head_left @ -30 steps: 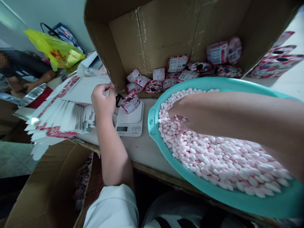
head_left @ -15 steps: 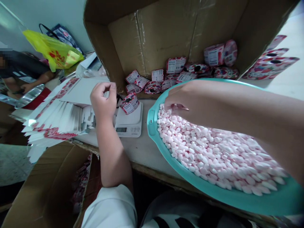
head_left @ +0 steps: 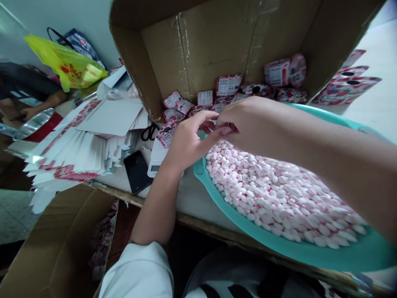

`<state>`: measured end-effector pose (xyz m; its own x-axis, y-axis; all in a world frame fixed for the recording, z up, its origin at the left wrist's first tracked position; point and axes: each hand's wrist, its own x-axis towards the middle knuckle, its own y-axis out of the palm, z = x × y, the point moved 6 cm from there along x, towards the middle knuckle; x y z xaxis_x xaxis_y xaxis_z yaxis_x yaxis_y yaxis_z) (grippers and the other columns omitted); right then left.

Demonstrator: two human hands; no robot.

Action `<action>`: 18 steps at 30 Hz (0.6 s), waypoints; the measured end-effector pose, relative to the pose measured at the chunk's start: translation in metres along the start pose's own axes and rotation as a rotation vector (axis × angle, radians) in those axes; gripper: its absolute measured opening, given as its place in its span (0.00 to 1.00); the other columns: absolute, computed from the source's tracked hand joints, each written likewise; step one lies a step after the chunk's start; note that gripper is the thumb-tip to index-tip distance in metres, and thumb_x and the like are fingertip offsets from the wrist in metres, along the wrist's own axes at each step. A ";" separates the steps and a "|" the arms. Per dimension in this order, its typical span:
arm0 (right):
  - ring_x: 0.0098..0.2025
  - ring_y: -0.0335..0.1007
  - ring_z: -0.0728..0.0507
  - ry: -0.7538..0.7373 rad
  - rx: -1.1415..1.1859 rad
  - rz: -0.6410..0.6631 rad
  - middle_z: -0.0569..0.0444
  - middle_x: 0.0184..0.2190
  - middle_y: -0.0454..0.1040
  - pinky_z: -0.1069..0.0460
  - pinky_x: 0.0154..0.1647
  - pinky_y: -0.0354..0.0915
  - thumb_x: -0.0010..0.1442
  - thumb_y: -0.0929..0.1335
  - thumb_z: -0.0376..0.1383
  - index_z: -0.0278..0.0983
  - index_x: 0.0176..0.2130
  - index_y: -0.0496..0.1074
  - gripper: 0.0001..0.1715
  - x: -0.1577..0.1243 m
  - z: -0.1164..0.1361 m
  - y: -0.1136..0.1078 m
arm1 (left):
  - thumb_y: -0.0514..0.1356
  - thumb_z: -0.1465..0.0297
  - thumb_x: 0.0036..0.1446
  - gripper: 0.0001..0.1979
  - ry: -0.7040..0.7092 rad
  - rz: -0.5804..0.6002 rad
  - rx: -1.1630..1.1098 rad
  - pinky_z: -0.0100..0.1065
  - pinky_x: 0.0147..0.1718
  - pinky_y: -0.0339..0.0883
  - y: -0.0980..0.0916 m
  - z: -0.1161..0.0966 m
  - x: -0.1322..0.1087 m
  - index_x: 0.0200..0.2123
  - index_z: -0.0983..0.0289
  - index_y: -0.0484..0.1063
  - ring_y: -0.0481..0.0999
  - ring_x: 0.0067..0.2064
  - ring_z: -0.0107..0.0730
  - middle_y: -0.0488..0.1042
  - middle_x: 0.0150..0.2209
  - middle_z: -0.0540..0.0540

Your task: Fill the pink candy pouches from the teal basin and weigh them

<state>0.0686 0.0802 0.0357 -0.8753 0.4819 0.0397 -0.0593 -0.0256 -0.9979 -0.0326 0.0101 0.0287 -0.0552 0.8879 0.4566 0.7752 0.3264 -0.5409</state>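
Observation:
My left hand [head_left: 195,138] reaches over the left rim of a turquoise basin [head_left: 217,194], its thumb and forefinger parted in a curve. The fingertips meet those of my right hand [head_left: 238,120], which bends down with closed fingers. Whatever lies between them is hidden. Pale pink oval candies [head_left: 273,198] fill the basin below. Behind my left wrist, a small printed pouch [head_left: 166,134] rests on a white kitchen scale [head_left: 158,155], partly covered by my arm.
A large cardboard box [head_left: 214,45] lies open at the back, with several filled pouches [head_left: 229,85] inside. Left are a black phone [head_left: 136,171], black-handled scissors [head_left: 150,132] and stacked white cards [head_left: 80,155]. Flat pouches [head_left: 347,89] stand right. Another person [head_left: 31,85] sits far left.
My left hand has moved right from beside the scale, opening from a curled fist, and now meets my right hand. The phone and scissors are more exposed.

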 end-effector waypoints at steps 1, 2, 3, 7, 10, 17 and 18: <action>0.38 0.66 0.46 -0.009 -0.023 -0.017 0.51 0.32 0.73 0.49 0.41 0.55 0.59 0.63 0.32 0.32 0.28 0.72 0.12 0.000 0.000 -0.001 | 0.61 0.53 0.60 0.17 -0.019 -0.007 -0.039 0.34 0.44 0.70 0.002 0.003 0.000 0.43 0.60 0.74 0.77 0.42 0.33 0.79 0.40 0.53; 0.38 0.66 0.46 -0.009 -0.015 -0.034 0.51 0.32 0.73 0.50 0.41 0.55 0.61 0.62 0.34 0.32 0.29 0.72 0.14 -0.001 0.000 -0.003 | 0.61 0.54 0.61 0.17 -0.035 -0.009 -0.079 0.34 0.44 0.71 0.003 0.007 0.001 0.42 0.61 0.74 0.78 0.42 0.33 0.79 0.40 0.53; 0.38 0.65 0.47 -0.003 0.003 -0.041 0.51 0.32 0.73 0.50 0.40 0.55 0.62 0.61 0.34 0.32 0.29 0.72 0.15 -0.002 0.000 -0.005 | 0.61 0.54 0.61 0.17 -0.046 -0.004 -0.116 0.34 0.43 0.71 0.004 0.010 0.001 0.41 0.61 0.74 0.78 0.41 0.33 0.79 0.40 0.54; 0.33 0.63 0.48 0.049 -0.018 0.041 0.53 0.28 0.72 0.50 0.36 0.53 0.59 0.63 0.31 0.33 0.27 0.72 0.11 -0.004 0.005 -0.010 | 0.62 0.53 0.59 0.18 -0.085 0.052 -0.168 0.33 0.41 0.72 0.010 0.015 0.002 0.40 0.62 0.75 0.78 0.41 0.33 0.79 0.39 0.54; 0.31 0.61 0.49 0.037 -0.085 0.062 0.53 0.28 0.72 0.49 0.33 0.51 0.58 0.63 0.31 0.33 0.28 0.72 0.10 -0.005 0.008 -0.012 | 0.63 0.53 0.59 0.17 -0.120 0.071 -0.175 0.33 0.41 0.71 0.011 0.016 0.002 0.41 0.62 0.75 0.78 0.41 0.33 0.80 0.40 0.54; 0.27 0.56 0.50 -0.056 -0.022 -0.074 0.56 0.26 0.70 0.50 0.32 0.50 0.56 0.65 0.30 0.35 0.28 0.71 0.06 -0.005 0.007 -0.017 | 0.66 0.57 0.55 0.16 -0.190 0.100 -0.370 0.33 0.41 0.72 0.015 0.024 0.002 0.39 0.64 0.78 0.79 0.39 0.34 0.80 0.37 0.55; 0.27 0.56 0.50 -0.056 0.014 -0.089 0.56 0.26 0.69 0.50 0.32 0.50 0.55 0.66 0.29 0.36 0.28 0.71 0.05 -0.005 0.006 -0.017 | 0.67 0.58 0.55 0.16 -0.205 0.099 -0.399 0.33 0.40 0.72 0.015 0.026 0.001 0.39 0.64 0.79 0.79 0.39 0.34 0.81 0.37 0.55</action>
<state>0.0710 0.0733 0.0529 -0.8919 0.4328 0.1309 -0.1439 0.0026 -0.9896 -0.0372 0.0248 0.0024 -0.0607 0.9676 0.2452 0.9626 0.1217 -0.2419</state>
